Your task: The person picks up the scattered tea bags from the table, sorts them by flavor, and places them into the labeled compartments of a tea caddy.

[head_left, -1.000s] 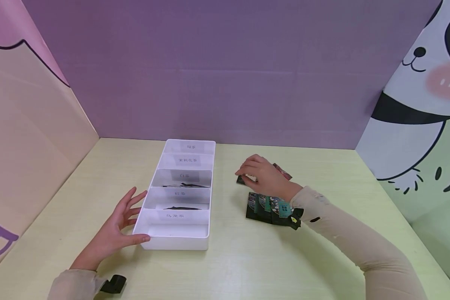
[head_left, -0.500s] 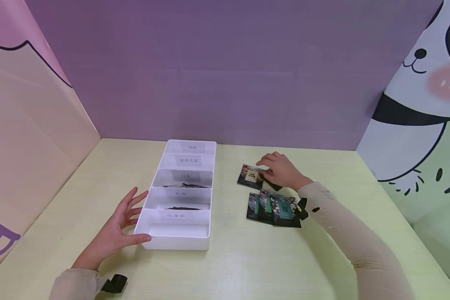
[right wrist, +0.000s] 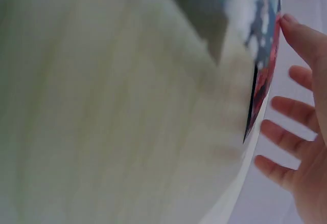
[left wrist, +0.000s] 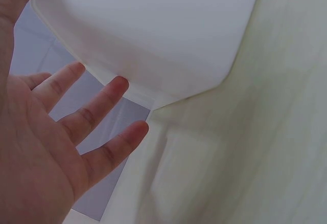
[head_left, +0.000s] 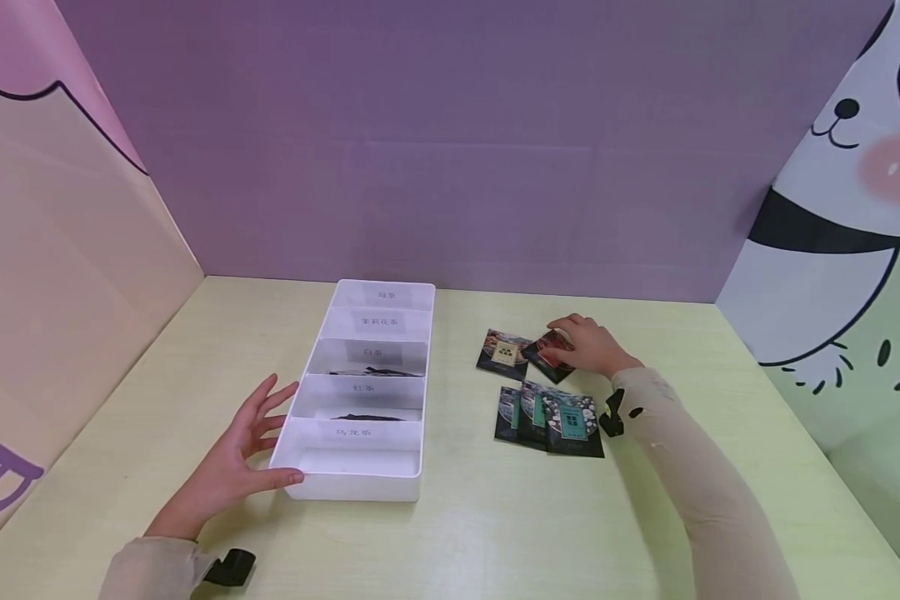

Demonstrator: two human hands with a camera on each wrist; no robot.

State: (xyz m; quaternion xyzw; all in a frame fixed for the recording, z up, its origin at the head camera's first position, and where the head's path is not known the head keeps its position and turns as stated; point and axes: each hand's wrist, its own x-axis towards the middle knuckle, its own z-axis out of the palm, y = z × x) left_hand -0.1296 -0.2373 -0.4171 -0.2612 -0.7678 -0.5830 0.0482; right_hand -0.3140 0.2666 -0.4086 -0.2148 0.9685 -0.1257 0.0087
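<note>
A long white divided box (head_left: 354, 488) stands left of centre, with labels in its compartments. Dark flat pieces, seen edge-on, sit in two of its middle ones. My left hand (head_left: 228, 468) rests at the box's near left corner, thumb on the front rim; in the left wrist view its fingers (left wrist: 102, 104) are spread and fairly straight along the side. My right hand (head_left: 594, 348) touches a dark red sachet (head_left: 546, 357) lying on the table. In the right wrist view the thumb meets the red sachet's edge (right wrist: 263, 83), while the other fingers are spread apart from it.
An orange-patterned sachet (head_left: 501, 353) lies left of the red one, touching or slightly overlapping it. Closer to me, several teal-labelled dark sachets (head_left: 572, 423) overlap in a fan. A purple wall (head_left: 465, 208) closes off the table's back, with printed panels at both sides.
My right hand has shifted right, from the orange-patterned sachet to the red one, uncovering the former and more of the teal-labelled ones. The left hand has stayed at the box.
</note>
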